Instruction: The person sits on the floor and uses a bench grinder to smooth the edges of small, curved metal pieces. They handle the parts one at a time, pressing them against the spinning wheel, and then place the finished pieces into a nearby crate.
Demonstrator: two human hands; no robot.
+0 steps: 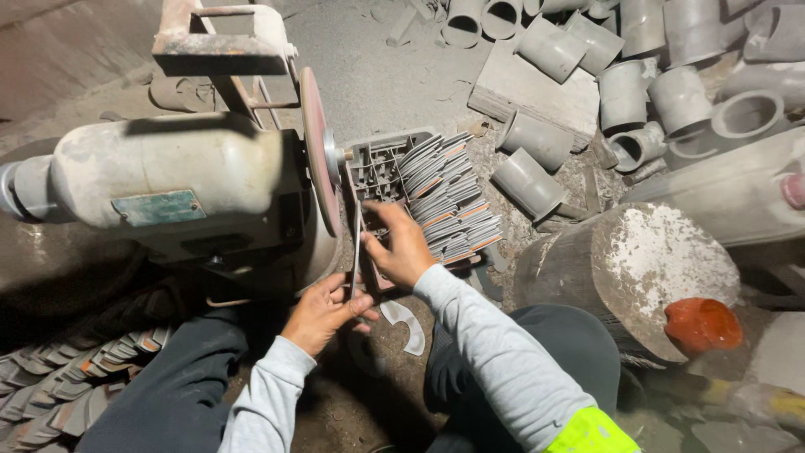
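A dusty bench grinder [168, 180] stands at the left with its reddish grinding wheel [319, 151] edge-on. Both hands hold a thin flat grey plate [357, 243] upright against the wheel's side. My left hand [323, 312] pinches the plate's lower end. My right hand [401, 247] grips its upper part. Just behind my right hand, a grey plastic crate [377, 164] holds a fanned stack of several thin grey plates [449, 197] with orange edges.
Many grey pipe couplings [637, 92] lie heaped at the top right beside a flat block [532, 88]. A large dusty cylinder [646, 268] with a red cap [703, 325] stands at the right. More stacked plates [67, 377] lie bottom left. A curved grey piece [408, 323] lies on the floor.
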